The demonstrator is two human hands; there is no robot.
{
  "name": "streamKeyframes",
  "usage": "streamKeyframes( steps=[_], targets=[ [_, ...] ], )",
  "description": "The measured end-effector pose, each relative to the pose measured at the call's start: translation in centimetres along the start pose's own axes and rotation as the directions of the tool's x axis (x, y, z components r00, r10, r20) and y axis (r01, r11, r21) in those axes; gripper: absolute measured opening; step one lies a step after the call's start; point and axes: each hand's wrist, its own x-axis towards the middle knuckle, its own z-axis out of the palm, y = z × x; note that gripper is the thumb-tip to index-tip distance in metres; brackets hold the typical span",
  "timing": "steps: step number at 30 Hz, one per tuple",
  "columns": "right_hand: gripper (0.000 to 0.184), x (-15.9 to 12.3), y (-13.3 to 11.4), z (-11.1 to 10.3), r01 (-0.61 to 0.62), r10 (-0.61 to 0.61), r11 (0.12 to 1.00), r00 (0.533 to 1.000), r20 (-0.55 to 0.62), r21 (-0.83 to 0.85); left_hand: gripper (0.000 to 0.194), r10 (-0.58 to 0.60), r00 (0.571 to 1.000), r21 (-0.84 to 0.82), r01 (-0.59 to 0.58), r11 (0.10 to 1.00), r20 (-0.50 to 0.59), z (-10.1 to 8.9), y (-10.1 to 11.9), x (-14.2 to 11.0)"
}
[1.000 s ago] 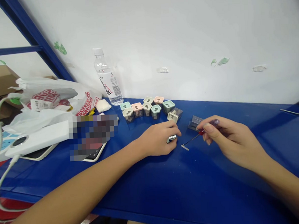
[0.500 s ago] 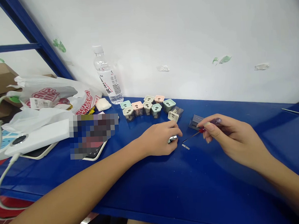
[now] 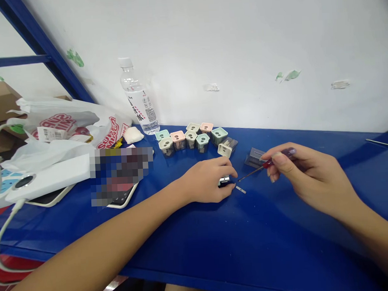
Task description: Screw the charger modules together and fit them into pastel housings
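Note:
My left hand point(image 3: 210, 180) rests on the table with its fingers curled round a small pencil sharpener, mostly hidden; its metal blade point(image 3: 224, 179) shows between thumb and fingers. In my right hand point(image 3: 306, 175) is a thin screwdriver point(image 3: 251, 174) with a red and purple handle, pinched between thumb and fingers. Its tip points left, just above the table by my left fingertips. A loose sharpener blade point(image 3: 241, 189) with a hole lies below the tip. Behind my right fingers sits a dark see-through sharpener case point(image 3: 253, 156), partly covered.
Several pastel-topped sharpeners point(image 3: 191, 138) stand in a cluster at the back; one point(image 3: 225, 150) lies tipped over. A water bottle point(image 3: 140, 100) stands by the wall. Left are plastic bags point(image 3: 67, 125), a white power bank point(image 3: 54, 177) with cable, and phones. A metal rod point(image 3: 382, 143) lies far right.
My right hand has shifted slightly right and up, and the screwdriver lies a bit flatter, its tip a little higher. My left hand keeps its place, thumb slightly straighter.

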Motion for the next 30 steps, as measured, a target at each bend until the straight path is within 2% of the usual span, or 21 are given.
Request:
streamKeyframes(
  steps=[5, 10, 15, 30],
  targets=[
    [0.032, -0.18, -0.24, -0.24, -0.037, 0.043, 0.993, 0.998, -0.05, 0.112, 0.027, -0.043, 0.996, -0.165, 0.03, 0.986, -0.076, 0.21, -0.03, 0.17],
    [0.031, -0.26, -0.21, -0.21, -0.011, 0.022, 0.986, 0.998, -0.066, 0.167, 0.016, -0.061, 0.99, -0.244, 0.028, 0.969, -0.126, 0.36, -0.02, 0.29],
    [0.031, -0.19, -0.12, -0.11, 0.032, -0.016, 0.986, 0.995, -0.097, 0.165, 0.015, -0.082, 0.989, -0.263, 0.047, 0.964, -0.124, 0.27, 0.04, 0.29],
    [0.024, -0.11, 0.03, -0.07, 0.106, -0.093, 0.985, 0.991, -0.1, 0.134, 0.015, -0.047, 0.989, -0.22, 0.015, 0.975, -0.138, 0.4, 0.04, 0.27]
  ],
)
